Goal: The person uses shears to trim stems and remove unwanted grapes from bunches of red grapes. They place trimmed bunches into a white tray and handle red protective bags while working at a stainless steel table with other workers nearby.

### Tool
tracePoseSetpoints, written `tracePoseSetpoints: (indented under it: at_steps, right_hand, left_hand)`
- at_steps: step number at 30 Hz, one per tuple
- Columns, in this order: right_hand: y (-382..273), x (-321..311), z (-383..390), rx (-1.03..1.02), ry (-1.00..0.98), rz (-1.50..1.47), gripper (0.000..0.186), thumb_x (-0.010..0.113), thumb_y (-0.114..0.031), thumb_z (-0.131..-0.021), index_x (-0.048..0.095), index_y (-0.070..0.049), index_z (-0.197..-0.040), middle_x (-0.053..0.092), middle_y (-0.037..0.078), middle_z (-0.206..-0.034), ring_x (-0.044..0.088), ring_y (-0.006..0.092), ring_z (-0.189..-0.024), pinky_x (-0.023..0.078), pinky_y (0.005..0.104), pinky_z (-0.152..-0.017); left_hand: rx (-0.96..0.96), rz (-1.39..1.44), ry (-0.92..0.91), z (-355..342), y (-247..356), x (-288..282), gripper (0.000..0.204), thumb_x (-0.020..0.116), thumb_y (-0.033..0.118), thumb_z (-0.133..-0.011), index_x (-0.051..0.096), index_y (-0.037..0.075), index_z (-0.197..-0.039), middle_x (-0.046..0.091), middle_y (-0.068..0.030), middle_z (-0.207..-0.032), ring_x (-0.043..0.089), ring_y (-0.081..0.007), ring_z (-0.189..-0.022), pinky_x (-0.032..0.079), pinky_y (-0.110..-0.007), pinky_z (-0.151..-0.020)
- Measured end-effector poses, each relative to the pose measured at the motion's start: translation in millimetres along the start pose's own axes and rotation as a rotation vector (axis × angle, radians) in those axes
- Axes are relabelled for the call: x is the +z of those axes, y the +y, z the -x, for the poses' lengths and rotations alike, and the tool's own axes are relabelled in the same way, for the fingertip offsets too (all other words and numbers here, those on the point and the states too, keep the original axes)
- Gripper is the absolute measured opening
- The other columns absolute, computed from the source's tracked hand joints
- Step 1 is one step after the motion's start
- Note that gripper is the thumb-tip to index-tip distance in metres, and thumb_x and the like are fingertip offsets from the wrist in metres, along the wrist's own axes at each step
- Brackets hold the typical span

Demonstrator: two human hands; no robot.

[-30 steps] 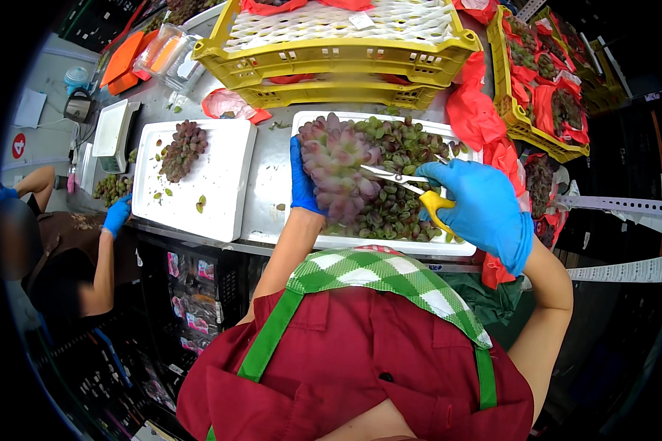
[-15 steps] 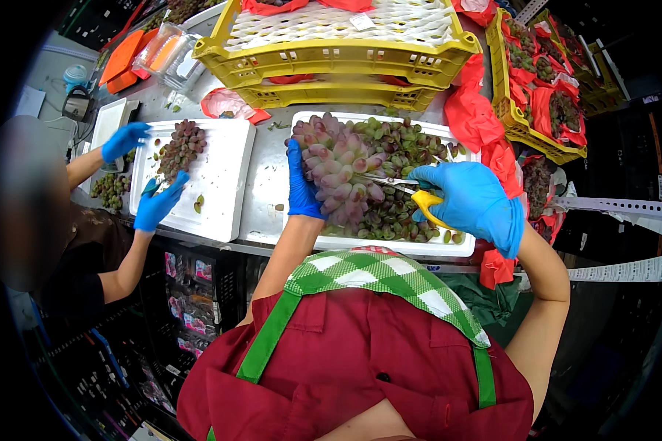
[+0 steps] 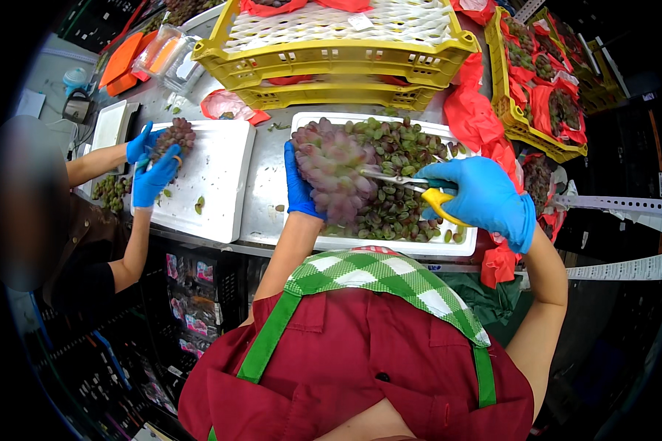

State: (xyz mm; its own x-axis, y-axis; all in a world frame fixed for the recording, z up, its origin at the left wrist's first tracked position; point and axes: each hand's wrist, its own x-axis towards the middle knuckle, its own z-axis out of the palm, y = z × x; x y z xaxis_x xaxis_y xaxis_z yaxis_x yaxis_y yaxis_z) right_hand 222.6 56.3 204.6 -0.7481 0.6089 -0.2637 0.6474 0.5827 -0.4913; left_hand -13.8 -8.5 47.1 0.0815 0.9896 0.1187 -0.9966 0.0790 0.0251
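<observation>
My left hand [image 3: 299, 184], in a blue glove, is closed around the left side of a pinkish-purple bunch of grapes [image 3: 335, 165], blurred by motion. In my gloved right hand [image 3: 489, 202] is a pair of scissors [image 3: 439, 204] with a yellow handle, whose metal blades point left and reach the bunch's right edge. Whether the blades touch a stem or a grape cannot be made out. Under the bunch is a white tray [image 3: 390, 248], largely covered with small loose green and dark grapes [image 3: 412, 143]. The left fingers are partly hidden behind the bunch.
At left, a co-worker's blue-gloved hands [image 3: 153, 180] hold another grape bunch [image 3: 175, 136] over a white board [image 3: 221, 184]. Stacked yellow crates [image 3: 331, 62] stand behind my tray. A yellow crate [image 3: 526, 132] of wrapped grapes sits right, beside red wrapping [image 3: 467, 110].
My right hand and the scissors have shifted slightly right. The bunch in my left hand has turned a little. The co-worker has picked up the other bunch from the board.
</observation>
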Motion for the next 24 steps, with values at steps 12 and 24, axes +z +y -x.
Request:
tracePoseSetpoints:
  at_steps: [12,24]
  right_hand:
    - [67,96,5,0.307,0.211,0.011,0.044,0.073,-0.031,-0.068,0.056,-0.006,-0.100,0.060,0.019,-0.091,0.060,0.0329,-0.080,0.048,0.0336,-0.067]
    - [-14,98,-52,0.031,0.476,-1.040,0.050,0.063,-0.005,-0.079,0.041,-0.003,-0.123,0.050,0.008,-0.115,0.048,0.0152,-0.106,0.044,0.0254,-0.085]
  left_hand:
    - [-0.170,1.444,0.034,-13,-5,47,0.029,0.047,0.042,-0.086,0.049,0.015,-0.097,0.039,0.0028,-0.078,0.038,-0.0041,-0.067,0.031,-0.020,-0.054]
    - [-0.024,0.257,0.058,-13,-14,22,0.037,0.036,0.041,-0.089,0.046,0.012,-0.107,0.046,-0.0073,-0.104,0.046,-0.0212,-0.095,0.040,-0.033,-0.076]
